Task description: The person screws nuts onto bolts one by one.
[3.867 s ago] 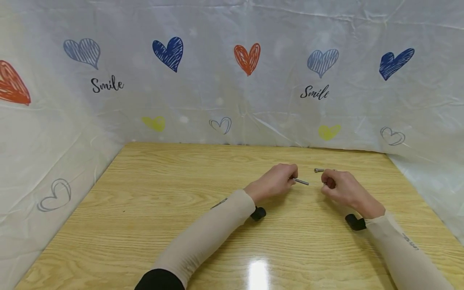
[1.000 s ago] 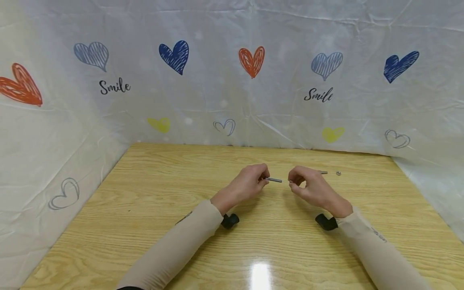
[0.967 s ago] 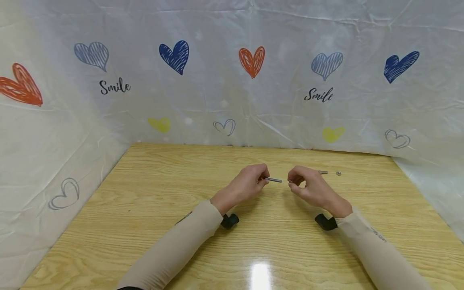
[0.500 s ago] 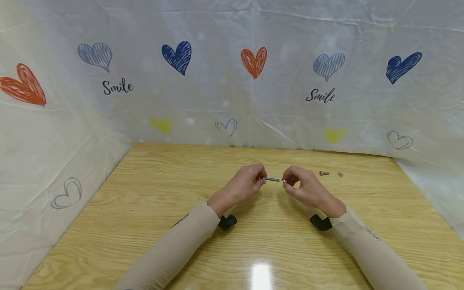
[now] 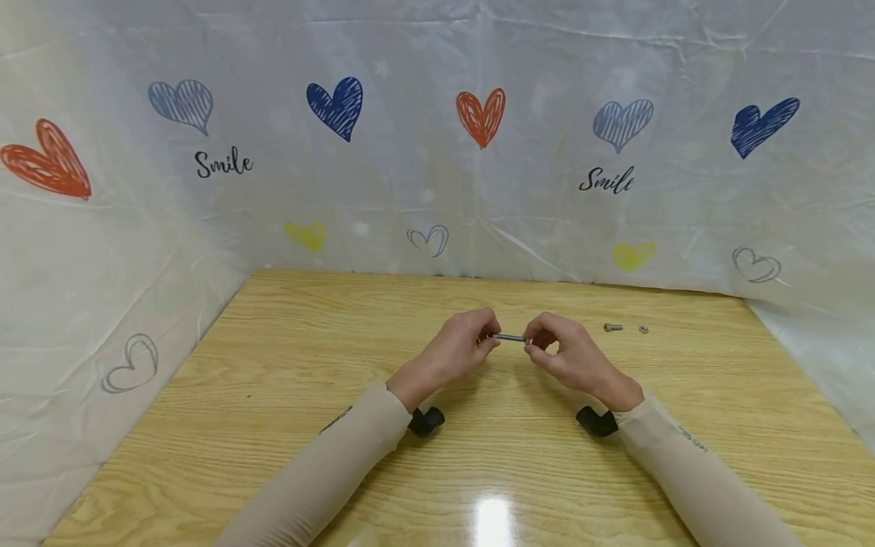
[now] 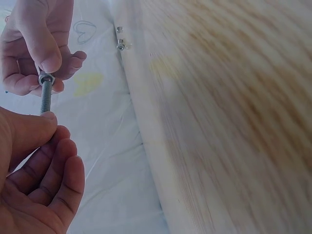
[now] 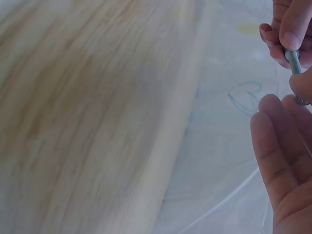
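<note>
My left hand pinches one end of a threaded metal bolt, held roughly level above the table. At the bolt's other end, my right hand pinches a small hex nut between thumb and fingers. In the left wrist view the nut sits at the bolt's tip, touching it; how far it is threaded on I cannot tell. The bolt also shows between both hands in the right wrist view, partly covered by the right thumb. The bolt's head is hidden by the left fingers.
A second, shorter bolt lies on the wooden table to the right of my right hand. A loose nut lies just right of it. A white sheet printed with hearts stands behind the table.
The right hand has moved left, bringing its nut to the bolt's free end, where a gap showed before. Both hands are further left than earlier. The short bolt and loose nut are now uncovered.
</note>
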A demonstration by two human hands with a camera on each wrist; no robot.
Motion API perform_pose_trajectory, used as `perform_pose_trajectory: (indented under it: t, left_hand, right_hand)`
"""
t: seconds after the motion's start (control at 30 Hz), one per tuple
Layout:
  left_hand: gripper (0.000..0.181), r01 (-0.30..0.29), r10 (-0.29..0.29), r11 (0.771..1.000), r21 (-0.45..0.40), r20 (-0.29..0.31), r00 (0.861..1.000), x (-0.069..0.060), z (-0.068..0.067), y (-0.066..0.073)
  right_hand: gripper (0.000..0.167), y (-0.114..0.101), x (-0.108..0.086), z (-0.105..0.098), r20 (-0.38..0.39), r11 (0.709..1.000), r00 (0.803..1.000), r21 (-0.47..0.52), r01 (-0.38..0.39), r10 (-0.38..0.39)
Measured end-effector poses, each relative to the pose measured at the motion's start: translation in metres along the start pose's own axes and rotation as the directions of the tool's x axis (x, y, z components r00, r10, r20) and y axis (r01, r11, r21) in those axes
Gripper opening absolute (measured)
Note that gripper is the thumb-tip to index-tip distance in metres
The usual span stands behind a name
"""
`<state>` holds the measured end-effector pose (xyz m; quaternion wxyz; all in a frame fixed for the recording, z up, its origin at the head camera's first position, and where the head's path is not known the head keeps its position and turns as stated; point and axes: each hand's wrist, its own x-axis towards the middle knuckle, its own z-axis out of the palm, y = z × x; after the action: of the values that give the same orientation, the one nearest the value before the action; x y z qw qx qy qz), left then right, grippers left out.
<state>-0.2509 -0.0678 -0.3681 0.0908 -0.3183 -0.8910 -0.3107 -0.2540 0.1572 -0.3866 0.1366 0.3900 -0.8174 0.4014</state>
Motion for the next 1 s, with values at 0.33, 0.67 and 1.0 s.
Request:
perform_pose_trajectory:
  t: [0.33, 0.67, 1.0]
  left_hand:
    - [0.009, 0.001, -0.001, 1.000, -0.013, -0.008, 1.000, -0.003, -0.002, 0.000]
    - [0.006, 0.006, -0.006, 1.000, -0.012, -0.017, 1.000, -0.008, -0.005, -0.004]
    - [0.004, 0.021, -0.022, 0.999, -0.040, -0.022, 1.000, -0.012, -0.008, -0.004]
  right_hand:
    - [0.014, -0.012, 0.004, 0.004, -0.010, 1.000, 1.000, 0.017, -0.003, 0.003]
    - [0.013, -0.002, 0.005, 0.010, -0.005, 0.999, 1.000, 0.042, 0.014, -0.014]
    - [0.016, -0.036, 0.011, 0.006, -0.019, 0.999, 0.999, 0.030, 0.037, -0.036]
